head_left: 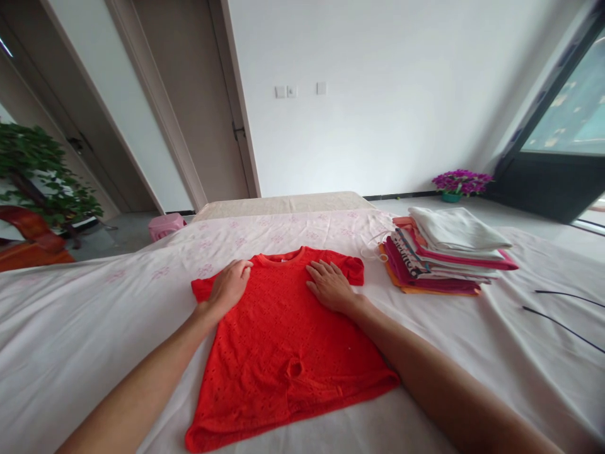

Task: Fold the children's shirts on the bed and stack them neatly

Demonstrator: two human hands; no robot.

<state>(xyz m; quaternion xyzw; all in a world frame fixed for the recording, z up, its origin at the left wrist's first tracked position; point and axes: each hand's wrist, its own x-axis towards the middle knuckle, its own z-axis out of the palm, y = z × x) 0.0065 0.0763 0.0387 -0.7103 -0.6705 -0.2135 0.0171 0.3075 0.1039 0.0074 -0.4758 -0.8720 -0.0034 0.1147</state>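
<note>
A red short-sleeved T-shirt [278, 315] is spread on the white sheet, its neckline away from me and its hem toward me. The fabric has small eyelet holes, and a gathered ring of cloth shows near the hem. At the shirt's left shoulder, my left hand [230, 285] is closed, its fingers bent together on the cloth. My right hand [329, 285] rests flat on the upper right of the shirt, open with fingers apart. The right sleeve looks bunched, and the left sleeve is partly covered by my left hand.
A stack of folded clothes [444, 252] stands to the right on the floral-patterned sheet [118, 309]. Two dark cords [562, 318] lie near the right edge. Beyond are a pink stool [166, 226], purple flowers [462, 181] and a closed door [193, 94].
</note>
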